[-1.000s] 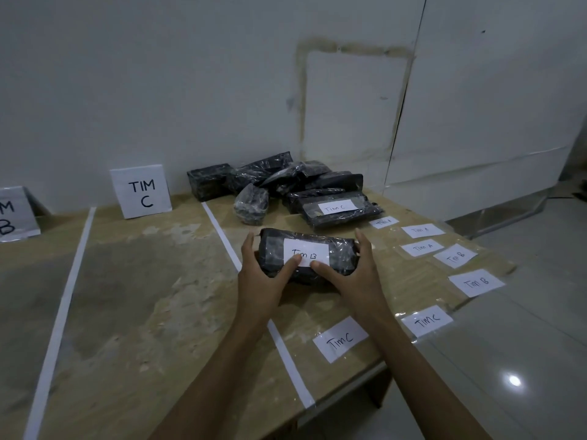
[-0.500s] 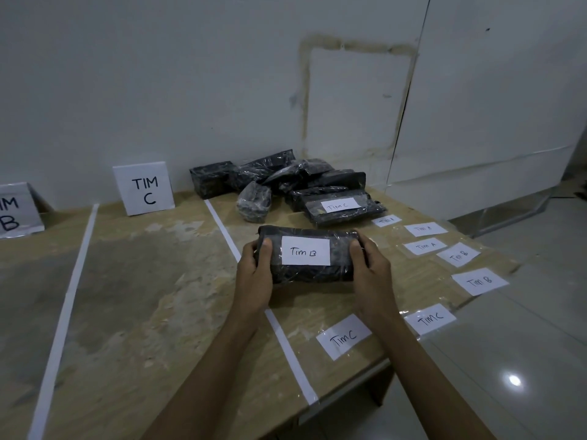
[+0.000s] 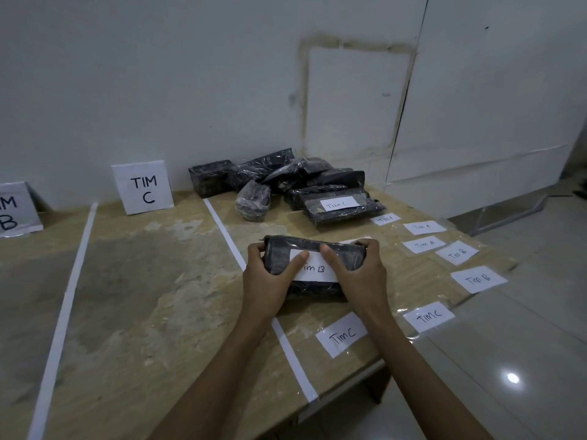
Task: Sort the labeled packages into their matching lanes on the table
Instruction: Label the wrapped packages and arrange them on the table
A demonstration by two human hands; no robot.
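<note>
With left hand [image 3: 265, 277], right hand [image 3: 360, 274] clamped on Tim B package [image 3: 317, 289]: lift level, carry left to TIM B sign [image 3: 14, 211] lane.

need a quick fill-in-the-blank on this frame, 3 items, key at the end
The left hand and right hand grip a black package labelled Tim ___.
The upright sign nearest the pile reads TIM ___.
In that pile, the one labelled package reads Tim ___.
Missing: B; C; C.
</note>
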